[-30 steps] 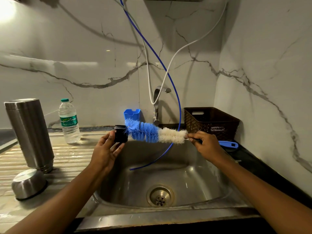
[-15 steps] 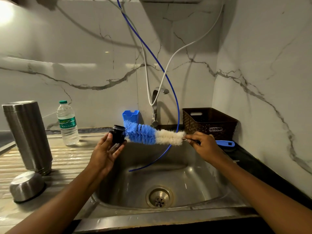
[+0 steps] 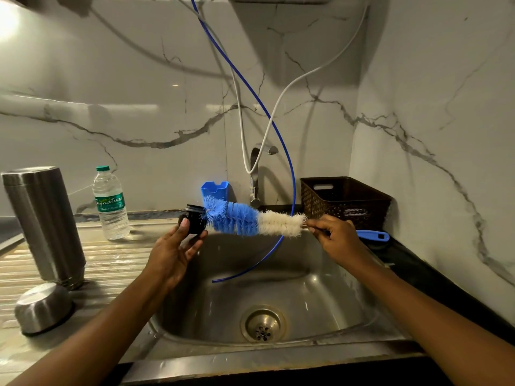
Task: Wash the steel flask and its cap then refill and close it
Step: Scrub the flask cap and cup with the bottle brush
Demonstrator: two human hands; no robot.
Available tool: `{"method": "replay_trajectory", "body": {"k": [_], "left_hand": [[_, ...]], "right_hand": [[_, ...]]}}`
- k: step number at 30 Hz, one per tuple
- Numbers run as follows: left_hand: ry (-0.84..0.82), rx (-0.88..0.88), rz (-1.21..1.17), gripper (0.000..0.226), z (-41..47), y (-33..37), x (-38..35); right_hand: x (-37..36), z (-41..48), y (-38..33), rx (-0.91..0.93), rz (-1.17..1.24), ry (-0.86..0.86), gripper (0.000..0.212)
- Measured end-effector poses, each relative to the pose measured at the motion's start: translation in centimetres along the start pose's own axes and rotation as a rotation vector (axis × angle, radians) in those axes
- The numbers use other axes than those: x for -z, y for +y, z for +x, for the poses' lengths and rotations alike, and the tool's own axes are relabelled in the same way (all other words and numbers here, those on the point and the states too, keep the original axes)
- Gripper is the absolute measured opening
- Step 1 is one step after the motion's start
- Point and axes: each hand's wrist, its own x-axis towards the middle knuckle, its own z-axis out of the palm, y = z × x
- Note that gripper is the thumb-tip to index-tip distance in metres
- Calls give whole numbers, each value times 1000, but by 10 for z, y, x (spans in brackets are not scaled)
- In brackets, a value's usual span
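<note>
steel flask (image 3: 44, 227) stands on the ribbed drainboard at the left, with a steel cup (image 3: 41, 307) mouth-down just near of it. over the sink (image 3: 320, 296) the left hand (image 3: 172, 254) holds the small black cap (image 3: 195, 222) in its fingertips. the right hand (image 3: 334, 238) pinches the stem of a blue-and-white bottle brush (image 3: 250, 221), whose blue tip meets the cap's mouth. a plastic water bottle (image 3: 111, 204) stands farther back

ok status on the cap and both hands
Left hand grips black cap. Right hand holds bottle brush, tip at cap. Steel flask stands on drainboard.
</note>
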Motion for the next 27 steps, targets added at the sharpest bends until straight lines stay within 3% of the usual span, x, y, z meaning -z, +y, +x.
{"method": "replay_trajectory", "body": {"k": [7, 19, 23, 27], "left_hand": [[-74, 63, -92, 34, -3, 3, 0], [-47, 1, 34, 19, -2, 0, 2], [-107, 27, -1, 35, -3, 2, 2], [-74, 33, -8, 21, -1, -1, 5]], "right_hand": [[0, 1, 3, -11, 70, -11, 25], [-3, 1, 5, -17, 77, -25, 25], [-4, 3, 5, -28, 97, -19, 25], [-2, 2, 4, -23, 66, -50, 25]]}}
